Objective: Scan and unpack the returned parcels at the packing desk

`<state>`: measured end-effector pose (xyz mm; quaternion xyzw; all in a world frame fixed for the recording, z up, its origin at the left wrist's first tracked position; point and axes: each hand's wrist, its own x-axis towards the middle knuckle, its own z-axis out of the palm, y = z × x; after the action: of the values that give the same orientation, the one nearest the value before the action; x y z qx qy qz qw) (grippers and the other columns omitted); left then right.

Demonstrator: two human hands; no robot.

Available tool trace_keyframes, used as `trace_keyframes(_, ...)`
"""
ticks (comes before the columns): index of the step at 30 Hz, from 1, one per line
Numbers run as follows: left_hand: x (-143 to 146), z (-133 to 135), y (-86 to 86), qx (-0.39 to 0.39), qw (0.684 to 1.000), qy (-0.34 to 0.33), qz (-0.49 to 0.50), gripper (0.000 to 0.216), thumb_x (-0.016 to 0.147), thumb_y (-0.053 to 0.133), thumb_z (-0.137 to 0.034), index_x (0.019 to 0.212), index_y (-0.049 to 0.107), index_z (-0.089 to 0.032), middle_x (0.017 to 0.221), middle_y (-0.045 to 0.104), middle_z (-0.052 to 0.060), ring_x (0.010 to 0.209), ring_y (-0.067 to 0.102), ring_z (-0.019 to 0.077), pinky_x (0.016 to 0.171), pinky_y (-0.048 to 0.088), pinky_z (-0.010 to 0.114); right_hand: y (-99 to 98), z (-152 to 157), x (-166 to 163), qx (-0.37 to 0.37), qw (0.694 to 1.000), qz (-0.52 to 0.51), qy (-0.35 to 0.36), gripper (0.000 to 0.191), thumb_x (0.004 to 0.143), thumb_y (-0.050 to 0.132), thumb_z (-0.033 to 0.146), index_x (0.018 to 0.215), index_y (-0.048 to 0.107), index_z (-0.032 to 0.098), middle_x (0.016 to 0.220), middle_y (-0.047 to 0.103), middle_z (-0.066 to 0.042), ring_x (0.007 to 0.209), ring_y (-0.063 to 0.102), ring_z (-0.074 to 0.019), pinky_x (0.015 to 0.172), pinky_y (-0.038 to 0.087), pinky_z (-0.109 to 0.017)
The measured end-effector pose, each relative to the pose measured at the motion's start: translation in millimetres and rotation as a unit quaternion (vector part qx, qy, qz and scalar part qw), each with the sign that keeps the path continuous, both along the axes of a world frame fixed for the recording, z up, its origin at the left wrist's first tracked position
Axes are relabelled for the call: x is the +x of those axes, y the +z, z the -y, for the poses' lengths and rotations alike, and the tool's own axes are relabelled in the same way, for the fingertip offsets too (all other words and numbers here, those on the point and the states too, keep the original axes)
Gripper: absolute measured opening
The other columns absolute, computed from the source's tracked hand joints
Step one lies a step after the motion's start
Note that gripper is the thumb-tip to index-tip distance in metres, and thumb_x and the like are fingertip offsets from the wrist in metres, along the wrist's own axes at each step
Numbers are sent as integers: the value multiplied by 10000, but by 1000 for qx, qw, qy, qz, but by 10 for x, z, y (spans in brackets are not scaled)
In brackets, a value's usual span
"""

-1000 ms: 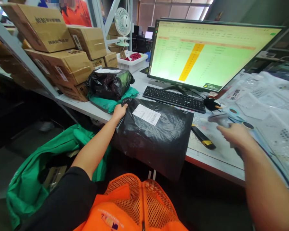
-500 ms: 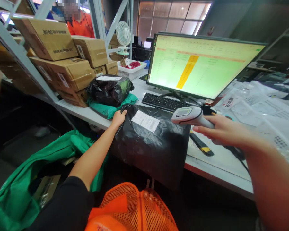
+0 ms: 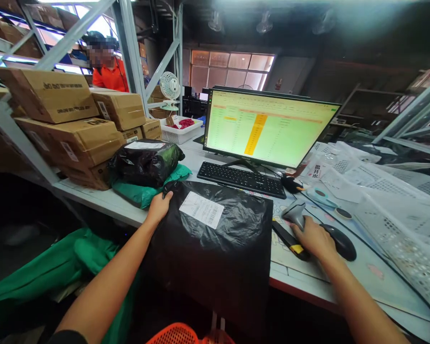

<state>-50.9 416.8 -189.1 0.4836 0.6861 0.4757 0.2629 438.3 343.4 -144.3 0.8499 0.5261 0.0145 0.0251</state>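
My left hand [image 3: 159, 209] is closed on the upper left corner of a large black plastic parcel [image 3: 215, 258], which hangs partly over the table's front edge. A white shipping label [image 3: 201, 210] is stuck on the parcel's upper face. On the right, my right hand [image 3: 313, 235] grips the handle of a grey barcode scanner [image 3: 294, 213], low over the table. Just left of that hand lies a black-and-yellow utility knife [image 3: 290, 241]. A black computer mouse [image 3: 340, 241] is close on its right side.
A monitor [image 3: 265, 126] and keyboard [image 3: 241, 179] stand behind the parcel. Cardboard boxes [image 3: 75, 138] are stacked at left, beside a smaller black parcel [image 3: 143, 162] on a teal one [image 3: 136, 191]. Plastic bags [image 3: 390, 205] cover the right side. A green sack [image 3: 82, 258] sits below. Another person [image 3: 111, 71] stands beyond.
The scanner has moved from over the parcel's right side down to the table, right of the parcel. My left hand keeps its hold on the parcel. The camera view has tilted up.
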Motion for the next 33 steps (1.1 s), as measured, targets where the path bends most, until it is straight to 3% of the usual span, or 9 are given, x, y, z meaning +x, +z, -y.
trace_keyframes(6, 19, 6, 25, -13, 1000, 9, -6, 282, 875, 603, -387, 668, 638, -199, 796, 776, 117, 902, 725, 320, 824, 539, 349, 134, -145, 114, -34, 999, -5, 4, 646, 1005, 477, 635, 1267, 681, 80, 1228, 727, -274, 1144, 706, -441, 920, 557, -516)
trace_keyframes(8, 24, 16, 31, -15, 1000, 9, -8, 276, 872, 599, -382, 663, 626, -203, 782, 766, 105, 896, 714, 308, 820, 534, 339, 226, -233, 138, 30, 999, 3, 15, 609, 1006, 480, 587, 1301, 682, 94, 1266, 716, -265, 1174, 688, -433, 928, 554, -508)
trace_keyframes(11, 24, 31, 35, -22, 1000, 14, -17, 308, 875, 594, -385, 616, 568, -220, 704, 711, 85, 867, 690, 298, 826, 520, 339, 357, -451, 35, 137, 988, 4, 74, 569, 1046, 385, 380, 1484, 567, 66, 1295, 711, -243, 1230, 667, -378, 1015, 521, -466)
trace_keyframes(13, 22, 36, 40, -27, 999, 15, -26, 334, 879, 588, -402, 597, 540, -230, 647, 655, 65, 830, 665, 291, 810, 509, 342, 401, -676, -101, 106, 986, -31, 127, 547, 1036, 376, 267, 1517, 552, 72, 1282, 730, -205, 1225, 673, -322, 1064, 497, -410)
trace_keyframes(17, 21, 40, 57, -28, 999, 13, -36, 324, 872, 589, -404, 602, 536, -232, 644, 632, 57, 822, 651, 285, 805, 497, 342, 364, -1190, -344, 13, 982, -78, 174, 445, 974, 532, 203, 1384, 703, 170, 1367, 723, -110, 1289, 648, -248, 1110, 464, -298)
trace_keyframes(21, 21, 43, 50, -23, 999, 11, -35, 319, 868, 582, -421, 617, 555, -225, 688, 675, 70, 830, 661, 281, 801, 501, 335, 279, -1525, -450, -16, 988, -70, 134, 493, 964, 553, 168, 1444, 651, 114, 1450, 647, -219, 1322, 632, -323, 1096, 490, -401)
trace_keyframes(25, 16, 36, 19, -16, 999, 15, -31, 324, 853, 579, -453, 621, 554, -227, 725, 713, 95, 846, 668, 292, 793, 501, 339, 238, -1634, -477, -58, 988, -65, 125, 374, 973, 653, 232, 1316, 709, 93, 1374, 680, -223, 1265, 662, -316, 1078, 524, -468)
trace_keyframes(33, 9, 13, -24, -4, 1000, 16, -21, 311, 845, 574, -462, 658, 600, -215, 769, 753, 123, 900, 705, 330, 836, 528, 374, 206, -1675, -475, -47, 987, -63, 138, 503, 1037, 647, 351, 1506, 566, 188, 1473, 621, -152, 1315, 628, -289, 1115, 515, -519)
